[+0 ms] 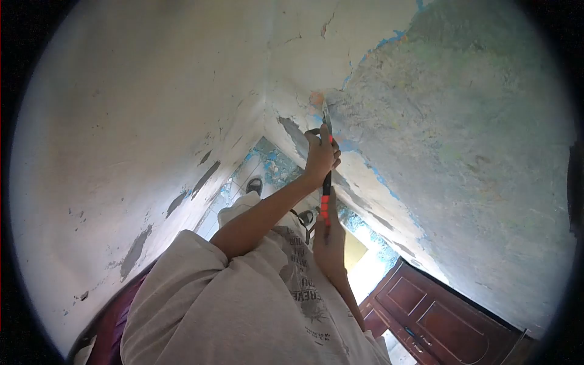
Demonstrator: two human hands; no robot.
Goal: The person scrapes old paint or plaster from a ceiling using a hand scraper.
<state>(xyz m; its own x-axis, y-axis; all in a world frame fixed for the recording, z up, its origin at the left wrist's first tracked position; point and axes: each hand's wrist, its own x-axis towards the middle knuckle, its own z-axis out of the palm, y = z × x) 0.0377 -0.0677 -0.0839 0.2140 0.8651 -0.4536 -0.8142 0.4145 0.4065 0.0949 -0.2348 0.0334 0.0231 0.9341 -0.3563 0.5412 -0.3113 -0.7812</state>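
Note:
A long scraper [328,182] with a black and red handle points up at the wall. Its blade tip meets the peeling paint edge near an orange patch [317,98]. My left hand [320,155] is wrapped round the upper part of the tool, close below the blade. Lower down, my right hand [329,243] holds the red end of the handle. Right of the blade the wall [438,121] is bare, rough and grey-green, bordered by blue paint traces. Off-white paint [310,55] covers the wall above the blade.
Another off-white wall [121,121] with grey chipped patches stands at the left and meets this one in a corner. Paint flakes [274,165] lie on the tiled floor by my sandalled feet. A brown wooden door [426,310] is at the lower right.

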